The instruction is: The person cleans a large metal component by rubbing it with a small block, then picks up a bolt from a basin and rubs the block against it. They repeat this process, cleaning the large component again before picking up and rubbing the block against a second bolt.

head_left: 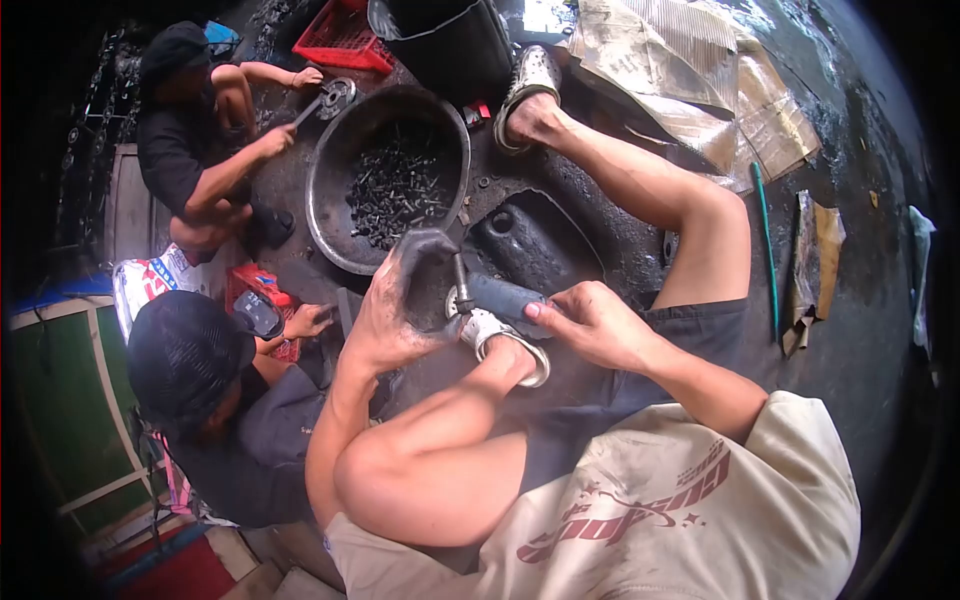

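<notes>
My left hand [392, 305], its fingers blackened, is curled with a bolt [461, 282] held between fingertips and thumb. The bolt stands roughly lengthwise across that gap. From the other side my right hand [605, 325] grips a flat dark grey strip [503, 298], thumb on top. The far end of this strip meets the bolt or lies very close to it; its exact kind I cannot make out. Just beyond my left hand is a large round metal basin [318, 215], with many loose dark bolts [398, 190] piled inside.
A dark bucket [440, 50] and a red crate [343, 38] stand behind the basin. Flattened cardboard [660, 70] lies at the right, near a green stick [767, 250]. Two people sit at the left; one holds a tool with a round metal part [338, 98].
</notes>
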The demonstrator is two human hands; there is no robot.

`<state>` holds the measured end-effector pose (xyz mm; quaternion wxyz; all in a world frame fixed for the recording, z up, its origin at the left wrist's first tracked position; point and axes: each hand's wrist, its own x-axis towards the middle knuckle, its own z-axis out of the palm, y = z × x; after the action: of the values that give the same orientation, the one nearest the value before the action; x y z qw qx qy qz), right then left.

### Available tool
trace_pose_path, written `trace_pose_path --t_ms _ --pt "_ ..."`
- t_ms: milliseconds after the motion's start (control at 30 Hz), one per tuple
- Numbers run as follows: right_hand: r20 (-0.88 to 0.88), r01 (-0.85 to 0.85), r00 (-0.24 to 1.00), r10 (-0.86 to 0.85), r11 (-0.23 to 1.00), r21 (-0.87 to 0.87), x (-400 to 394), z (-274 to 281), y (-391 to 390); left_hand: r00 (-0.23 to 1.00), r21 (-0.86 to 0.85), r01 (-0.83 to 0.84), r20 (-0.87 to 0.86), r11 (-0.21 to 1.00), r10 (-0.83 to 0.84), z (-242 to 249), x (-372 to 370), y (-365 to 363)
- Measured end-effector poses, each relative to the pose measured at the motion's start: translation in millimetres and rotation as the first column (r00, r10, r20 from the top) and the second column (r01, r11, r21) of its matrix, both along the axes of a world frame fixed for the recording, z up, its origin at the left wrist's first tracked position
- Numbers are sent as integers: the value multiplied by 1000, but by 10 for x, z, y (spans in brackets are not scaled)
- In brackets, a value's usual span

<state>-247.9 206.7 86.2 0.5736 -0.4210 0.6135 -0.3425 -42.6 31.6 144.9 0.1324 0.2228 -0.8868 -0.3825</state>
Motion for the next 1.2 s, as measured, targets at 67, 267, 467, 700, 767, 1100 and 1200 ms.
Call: trace_pose_path --t_ms 67,267,467,700,767,1100,1200 --pt "-60 -16 998 16 1000 -8 -49 91 -20 1000 -46 21 15 999 -21 6 -18 -13" --pt "-105 -12 994 9 1000 -25 -123 267 19 1000 178 -25 12 984 23 -43 61 6" --pt "-37 42 998 -42 999 9 -225 299 80 994 611 -33 -59 791 87 -326 218 32" --pt "340 312 906 -253 941 -134 -82 286 -23 929 916 53 -191 398 316 -651 349 61" --pt "350 347 901 -256 910 -226 26 381 -94 933 926 56 -181 374 309 -682 335 71" --pt "416 365 868 -270 916 -167 570 -492 169 897 909 63 -233 412 375 -671 337 57" --pt "442 404 862 -247 861 -308 424 87 -67 928 911 109 -236 397 287 -631 323 51"
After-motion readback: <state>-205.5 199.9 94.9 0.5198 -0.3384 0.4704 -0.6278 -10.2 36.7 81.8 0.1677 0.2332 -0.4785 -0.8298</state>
